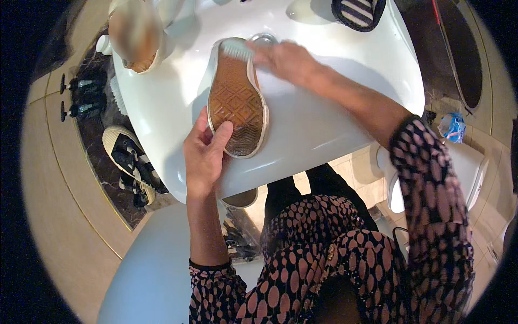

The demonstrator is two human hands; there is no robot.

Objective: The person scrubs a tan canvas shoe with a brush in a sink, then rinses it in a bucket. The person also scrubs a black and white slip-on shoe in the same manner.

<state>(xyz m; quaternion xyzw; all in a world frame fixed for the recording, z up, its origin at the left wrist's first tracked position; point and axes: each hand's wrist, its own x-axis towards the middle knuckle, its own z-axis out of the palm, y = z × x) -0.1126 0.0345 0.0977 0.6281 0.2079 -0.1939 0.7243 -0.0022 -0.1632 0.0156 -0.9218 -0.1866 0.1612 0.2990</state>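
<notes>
A shoe [234, 102] with a wet brown patterned sole and pale rim is held sole up over the white sink [324, 119]. My left hand [206, 148] grips it at the heel end, thumb pressed on the sole. Closed and slightly blurred, my right hand [286, 62] holds a scrub brush [236, 49] by its far side. The brush's pale bristles touch the toe end of the sole; its handle is hidden by my fingers. Behind the shoe, the metal drain [264, 39] shows in part.
Another tan-soled shoe [141, 62], partly blurred, rests at the sink's far left. A striped black-and-white item [359, 13] lies far right. Black-and-cream sneakers [129, 156] and dark pump bottles [89, 97] stand on the left ledge. A toilet [467, 167] and blue package [452, 127] are at right.
</notes>
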